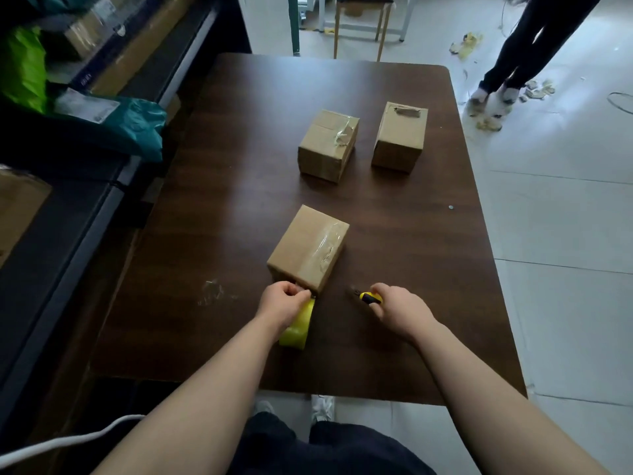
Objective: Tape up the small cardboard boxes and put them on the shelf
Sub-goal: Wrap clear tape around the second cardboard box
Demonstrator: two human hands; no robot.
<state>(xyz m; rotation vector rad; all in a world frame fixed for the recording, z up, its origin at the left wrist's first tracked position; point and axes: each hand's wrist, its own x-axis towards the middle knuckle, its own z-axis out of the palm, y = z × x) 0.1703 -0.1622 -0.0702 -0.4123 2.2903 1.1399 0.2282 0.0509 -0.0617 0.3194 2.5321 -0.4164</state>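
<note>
Three small cardboard boxes stand on the dark brown table (239,166). The nearest box (308,248) has clear tape running over its top. My left hand (282,303) grips a yellow tape roll (299,325) right at that box's near end. My right hand (400,308) grips a yellow and black utility knife (368,297), its tip pointing left toward the box, a short gap away. Two more boxes sit farther back: one (327,145) with crumpled clear tape on top, one (400,137) to its right with a torn patch on top.
A dark shelf (102,200) runs along the left, holding cardboard boxes, a green bag (24,70) and a teal parcel (133,125). A person's legs (513,63) stand at the far right on the tiled floor among paper scraps. A wooden stool (359,25) stands beyond the table.
</note>
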